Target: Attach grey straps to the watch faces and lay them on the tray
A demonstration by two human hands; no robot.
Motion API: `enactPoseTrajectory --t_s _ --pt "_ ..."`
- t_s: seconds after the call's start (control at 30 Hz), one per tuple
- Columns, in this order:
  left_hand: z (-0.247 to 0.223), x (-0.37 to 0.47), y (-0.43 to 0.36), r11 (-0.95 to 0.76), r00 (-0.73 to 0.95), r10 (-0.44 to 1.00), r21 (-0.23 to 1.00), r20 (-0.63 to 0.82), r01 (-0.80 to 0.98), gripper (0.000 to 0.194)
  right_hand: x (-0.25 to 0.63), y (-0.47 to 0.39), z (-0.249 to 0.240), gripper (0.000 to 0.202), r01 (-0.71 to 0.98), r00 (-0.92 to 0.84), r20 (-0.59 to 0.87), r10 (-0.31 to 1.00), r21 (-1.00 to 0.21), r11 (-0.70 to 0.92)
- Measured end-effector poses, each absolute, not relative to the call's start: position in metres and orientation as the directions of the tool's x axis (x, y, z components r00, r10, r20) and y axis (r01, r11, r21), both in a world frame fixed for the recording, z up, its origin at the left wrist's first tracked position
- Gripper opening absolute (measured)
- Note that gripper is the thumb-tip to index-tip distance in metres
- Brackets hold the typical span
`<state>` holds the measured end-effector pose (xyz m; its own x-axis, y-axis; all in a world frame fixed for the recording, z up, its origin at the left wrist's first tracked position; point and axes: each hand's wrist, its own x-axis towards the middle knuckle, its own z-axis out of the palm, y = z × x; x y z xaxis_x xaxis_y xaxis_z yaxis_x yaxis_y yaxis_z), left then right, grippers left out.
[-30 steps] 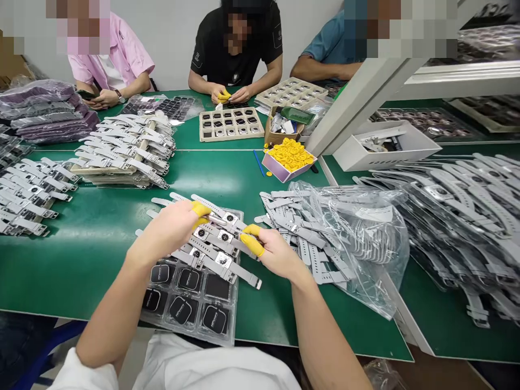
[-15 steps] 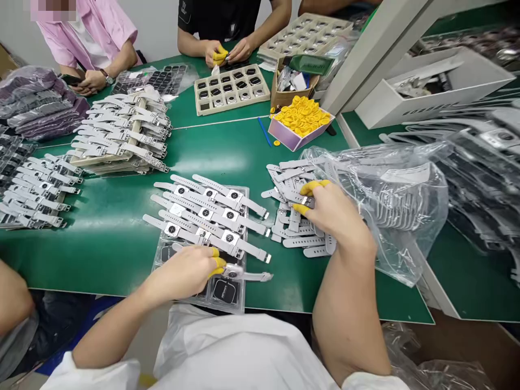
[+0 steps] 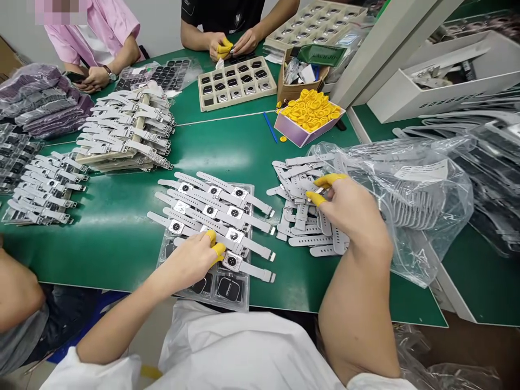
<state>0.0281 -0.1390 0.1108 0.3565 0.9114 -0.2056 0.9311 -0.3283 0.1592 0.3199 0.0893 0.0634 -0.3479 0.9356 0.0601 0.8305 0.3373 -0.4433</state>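
My left hand [image 3: 190,257], with yellow finger cots on its fingertips, is closed at the upper left edge of a smartwatch [image 3: 231,261] with a grey strap. This watch lies back up at the near end of a clear plastic tray [image 3: 246,295]. More grey-strapped smartwatches [image 3: 210,211] lie in slanting rows on the tray, and black square pieces [image 3: 228,288] show in its near pockets. Over a loose pile of grey watch straps [image 3: 311,240], my right hand [image 3: 347,208], also in yellow cots, pinches a strap near its metal end; the fingers partly hide it.
Right of the pile lies a clear plastic bag [image 3: 450,206] of straps. Beyond it stand a box of yellow finger cots [image 3: 311,111] and a white bin [image 3: 390,103]. Stacks of strapped watches [image 3: 125,127] sit left. Across the table, a co-worker's hands [image 3: 233,46] work behind a compartment tray [image 3: 239,89].
The smartwatch at my left hand has shifted up and left and now lies flatter, beside the other watches. My right fingers have lifted slightly from the strap pile. The whole view has shifted a little.
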Motion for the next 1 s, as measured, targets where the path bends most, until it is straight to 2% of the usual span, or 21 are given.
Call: enactPoseTrajectory --t_s 0.1,0.17,0.23,0.3,0.37,0.43,0.57,0.7,0.77,0.87,0.93,1.0 --pt "0.111 0.021 -0.142 -0.329 0.339 0.938 0.111 -0.08 0.938 0.02 0.318 0.088 0.07 0.028 0.825 -0.269 0.129 0.954 -0.48 0.297" --pt "0.117 0.019 -0.151 -0.281 0.282 0.96 0.042 0.003 0.959 0.019 0.315 0.087 0.072 0.028 0.771 -0.199 0.279 0.939 -0.547 0.326" --pt "0.125 0.02 -0.163 -0.239 0.239 0.971 -0.003 -0.001 0.971 0.023 0.31 0.084 0.072 0.027 0.647 -0.103 0.441 0.892 -0.652 0.397" --pt "0.13 0.022 -0.177 -0.237 0.234 0.969 -0.037 -0.076 0.971 0.024 0.302 0.081 0.073 0.024 0.43 0.007 0.504 0.863 -0.781 0.453" --pt "0.13 0.025 -0.187 -0.233 0.22 0.964 -0.081 -0.147 0.969 0.022 0.291 0.077 0.076 0.023 0.158 0.07 0.469 0.88 -0.877 0.455" --pt "0.128 0.027 -0.19 -0.213 0.188 0.962 -0.111 -0.198 0.971 0.023 0.282 0.073 0.079 0.027 -0.078 0.066 0.406 0.911 -0.908 0.411" --pt "0.126 0.024 -0.183 -0.197 0.167 0.952 -0.094 -0.257 0.976 0.024 0.274 0.063 0.092 0.038 -0.347 -0.164 0.225 0.96 -0.925 0.157" --pt "0.126 0.021 -0.177 -0.237 0.215 0.948 -0.068 -0.237 0.969 0.019 0.275 0.054 0.102 0.056 -0.44 -0.399 0.101 0.911 -0.893 -0.094" --pt "0.122 0.02 -0.177 -0.264 0.247 0.948 -0.064 -0.202 0.962 0.018 0.272 0.053 0.103 0.056 -0.485 -0.407 0.061 0.912 -0.86 -0.159" --pt "0.111 0.017 -0.177 -0.318 0.303 0.941 -0.092 -0.15 0.944 0.024 0.263 0.053 0.099 0.039 -0.512 -0.332 -0.013 0.943 -0.838 -0.191" --pt "0.106 0.015 -0.177 -0.345 0.328 0.934 -0.121 -0.14 0.931 0.027 0.258 0.052 0.098 0.044 -0.488 -0.344 -0.064 0.937 -0.84 -0.236" --pt "0.107 0.013 -0.176 -0.357 0.335 0.928 -0.131 -0.162 0.925 0.024 0.254 0.05 0.099 0.056 -0.444 -0.446 -0.109 0.888 -0.835 -0.325"
